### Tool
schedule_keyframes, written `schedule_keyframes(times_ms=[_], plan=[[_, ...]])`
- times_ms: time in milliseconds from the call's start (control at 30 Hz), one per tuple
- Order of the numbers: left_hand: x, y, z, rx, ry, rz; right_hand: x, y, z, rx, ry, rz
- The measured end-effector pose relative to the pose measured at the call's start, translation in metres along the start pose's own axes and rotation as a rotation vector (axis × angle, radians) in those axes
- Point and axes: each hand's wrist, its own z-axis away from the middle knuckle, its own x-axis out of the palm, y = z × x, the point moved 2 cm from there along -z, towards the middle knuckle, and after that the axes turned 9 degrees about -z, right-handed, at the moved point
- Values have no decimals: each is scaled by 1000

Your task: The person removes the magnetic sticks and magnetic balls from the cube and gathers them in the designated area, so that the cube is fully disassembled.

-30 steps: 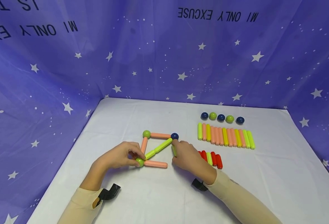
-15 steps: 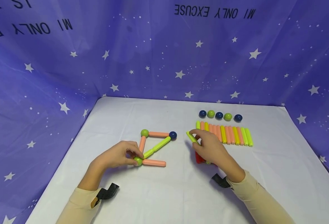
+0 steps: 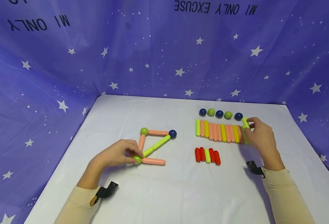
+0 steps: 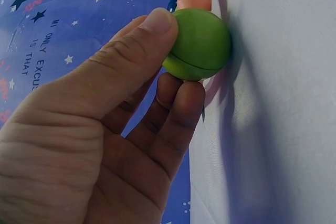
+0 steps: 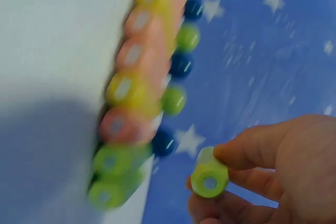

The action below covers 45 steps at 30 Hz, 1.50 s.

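Observation:
My left hand [image 3: 119,153] pinches a green ball [image 3: 137,160] between thumb and fingers at the near corner of a flat stick-and-ball frame. From that ball run a salmon stick [image 3: 153,161] to the right, another salmon stick [image 3: 141,141] away from me, and a lime diagonal [image 3: 156,147] reaching a navy ball [image 3: 172,134]. A second green ball [image 3: 144,131] and a salmon stick [image 3: 158,133] form the far side. Over the right end of the stick row, my right hand [image 3: 261,137] pinches a lime stick [image 5: 210,174], its round metallic-looking end showing in the right wrist view.
A row of salmon, yellow and lime sticks [image 3: 215,132] lies at the right of the white table [image 3: 164,196]. Behind it are several navy and green balls [image 3: 219,114]; nearer me, short red sticks [image 3: 211,155] flank a lime one [image 3: 207,156]. Purple star-print cloth [image 3: 153,46] surrounds the table.
My right hand has carried the lime stick from beside the frame's navy ball to the right end of the row, uncovering the short red sticks. The left hand keeps its pinch on the green ball.

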Motion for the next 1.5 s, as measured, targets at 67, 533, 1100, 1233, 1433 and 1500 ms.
schedule_keyframes(times_ms=[67,533,1100,1233,1433,1500], plan=[[-2,7,1,-3,3,1,-4,14,-5,53,-7,26],[0,-5,-1,2,-2,-14,-1,48,-13,133,-164,77],[0,-6,0,-10,0,2,1,39,-12,115,-155,109],[-1,-6,-1,-9,-2,5,2,8,-4,23,-108,113],[0,-7,-1,6,-7,5,27,-62,21,-274,-110,17],[1,-7,-1,14,-9,4,39,-84,33,-367,-166,-16]])
